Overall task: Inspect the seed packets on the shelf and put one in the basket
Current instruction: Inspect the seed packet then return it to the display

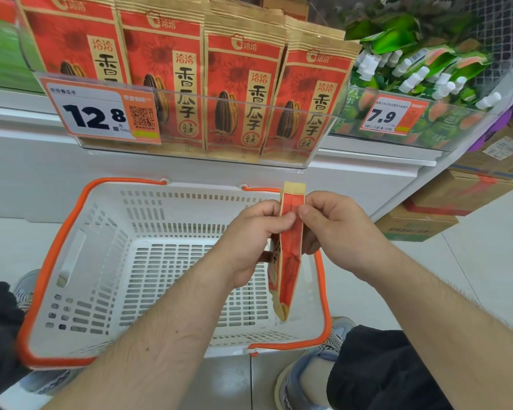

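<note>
Forearms: both bare arms reach in from the bottom edge, meeting over the basket's right half.
Left hand (253,232): fingers curled round the upper part of the packet, thumb tip pressed on its near face — so it's gripping, not loose.
Right hand (332,223): pinching the same upper stretch from the other side, thumb tip right by the left thumb.
Packet in hand: narrow red-and-tan paper seed packet (289,261), seen nearly edge-on, long axis close to vertical, tan sealed top sticking up above both thumbs, bottom end hanging below the hands.
Key relation: packet hangs straight down from the grip, over the right side of the white plastic basket with orange rim (71,232), close to its right wall. I'd guess dropping it in is just a lower and let go. Both hands look equally near.
Basket contents: nothing that I can see, only the slotted floor.
Shelf bin: clear plastic tray (317,152) at the shelf's front edge holds upright rows of matching red sunflower seed packets (243,96), with an orange-and-white 12.8 price tag (101,113) on its left front.
Next bin right: green pouches with white caps (427,72), tagged 7.9.
</note>
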`<state>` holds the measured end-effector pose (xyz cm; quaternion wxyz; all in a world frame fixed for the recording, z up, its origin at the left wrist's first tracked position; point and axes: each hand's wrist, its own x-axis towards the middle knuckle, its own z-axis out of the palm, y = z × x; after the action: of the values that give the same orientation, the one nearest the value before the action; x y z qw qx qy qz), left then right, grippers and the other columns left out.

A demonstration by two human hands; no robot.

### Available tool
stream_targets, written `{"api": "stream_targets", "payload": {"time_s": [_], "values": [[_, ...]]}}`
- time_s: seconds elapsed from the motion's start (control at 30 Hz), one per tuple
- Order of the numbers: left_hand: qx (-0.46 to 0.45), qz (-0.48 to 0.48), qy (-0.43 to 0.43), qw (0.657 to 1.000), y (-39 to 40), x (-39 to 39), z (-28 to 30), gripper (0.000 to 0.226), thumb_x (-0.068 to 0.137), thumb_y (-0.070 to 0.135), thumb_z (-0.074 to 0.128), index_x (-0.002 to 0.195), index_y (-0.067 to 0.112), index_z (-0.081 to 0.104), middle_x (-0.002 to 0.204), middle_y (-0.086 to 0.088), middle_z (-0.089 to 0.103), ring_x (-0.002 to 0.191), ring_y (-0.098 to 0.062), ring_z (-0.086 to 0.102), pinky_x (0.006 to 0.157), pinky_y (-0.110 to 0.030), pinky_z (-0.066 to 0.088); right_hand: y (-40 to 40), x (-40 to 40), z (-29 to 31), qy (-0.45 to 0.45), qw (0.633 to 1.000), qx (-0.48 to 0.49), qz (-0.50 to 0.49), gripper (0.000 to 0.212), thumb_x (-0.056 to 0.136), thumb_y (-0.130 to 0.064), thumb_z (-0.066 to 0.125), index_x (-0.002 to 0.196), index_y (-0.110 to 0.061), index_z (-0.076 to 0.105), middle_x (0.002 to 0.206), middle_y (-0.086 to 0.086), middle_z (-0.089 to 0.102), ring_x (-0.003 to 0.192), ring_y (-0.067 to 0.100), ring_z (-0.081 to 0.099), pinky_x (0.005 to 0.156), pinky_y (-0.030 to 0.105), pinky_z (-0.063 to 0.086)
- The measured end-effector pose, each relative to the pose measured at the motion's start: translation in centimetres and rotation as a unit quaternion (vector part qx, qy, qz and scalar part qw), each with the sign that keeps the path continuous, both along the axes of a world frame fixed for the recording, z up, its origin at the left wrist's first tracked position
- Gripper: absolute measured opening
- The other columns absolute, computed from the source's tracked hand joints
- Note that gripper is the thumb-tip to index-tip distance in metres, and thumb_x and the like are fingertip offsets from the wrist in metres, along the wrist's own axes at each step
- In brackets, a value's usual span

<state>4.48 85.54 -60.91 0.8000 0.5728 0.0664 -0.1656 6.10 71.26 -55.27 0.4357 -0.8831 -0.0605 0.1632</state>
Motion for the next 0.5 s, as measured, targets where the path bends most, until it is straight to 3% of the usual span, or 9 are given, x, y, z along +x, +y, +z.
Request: {"api": "stream_targets", "payload": {"time_s": [0.07, 0.17, 0.33, 0.5], "values": [[-0.014, 0.010, 0.008, 1.000, 0.1, 0.0, 0.0, 0.011, 0.096, 0.019, 0.059, 0.091, 0.009, 0.059, 0.078, -0.011, 0.061, 0.082, -0.032, 0.058, 0.071, -0.039, 0.047, -0.1, -0.1, 0.1, 0.013, 0.999, -0.012, 0.042, 0.011, 0.101, -0.014, 0.052, 0.098, -0.019, 0.062, 0.071, 0.013, 0.071, 0.058, 0.019, 0.068, 0.069, 0.042, 0.057], [-0.026, 0.021, 0.011, 0.999, 0.2, 0.1, -0.1, 0.015, 0.096, 0.019, 0.058, 0.102, 0.005, 0.061, 0.081, -0.016, 0.060, 0.084, -0.036, 0.057, 0.077, -0.049, 0.046, -0.2, -0.3, 0.2, 0.018, 0.995, -0.027, 0.091, 0.023, 0.101, -0.010, 0.051, 0.108, -0.032, 0.054, 0.072, 0.010, 0.071, 0.062, 0.021, 0.070, 0.073, 0.045, 0.060], [-0.045, 0.032, 0.021, 0.998, 0.1, 0.1, -0.3, 0.019, 0.096, 0.017, 0.058, 0.107, 0.002, 0.062, 0.079, -0.015, 0.061, 0.083, -0.036, 0.057, 0.075, -0.049, 0.047, -0.4, -0.2, 0.3, 0.024, 0.993, -0.020, 0.117, 0.030, 0.101, -0.010, 0.052, 0.123, -0.031, 0.050, 0.072, 0.005, 0.071, 0.067, 0.023, 0.072, 0.078, 0.049, 0.059], [-0.063, 0.056, 0.045, 0.995, 0.2, 0.1, 0.0, 0.016, 0.097, 0.017, 0.055, 0.086, 0.018, 0.066, 0.071, -0.003, 0.061, 0.086, -0.026, 0.059, 0.067, -0.039, 0.050, -0.4, -0.7, 1.2, 0.071, 0.974, -0.100, 0.191, 0.076, 0.092, -0.012, 0.067, 0.149, -0.042, 0.026, 0.071, -0.001, 0.071, 0.067, 0.017, 0.073, 0.076, 0.039, 0.061]]}}
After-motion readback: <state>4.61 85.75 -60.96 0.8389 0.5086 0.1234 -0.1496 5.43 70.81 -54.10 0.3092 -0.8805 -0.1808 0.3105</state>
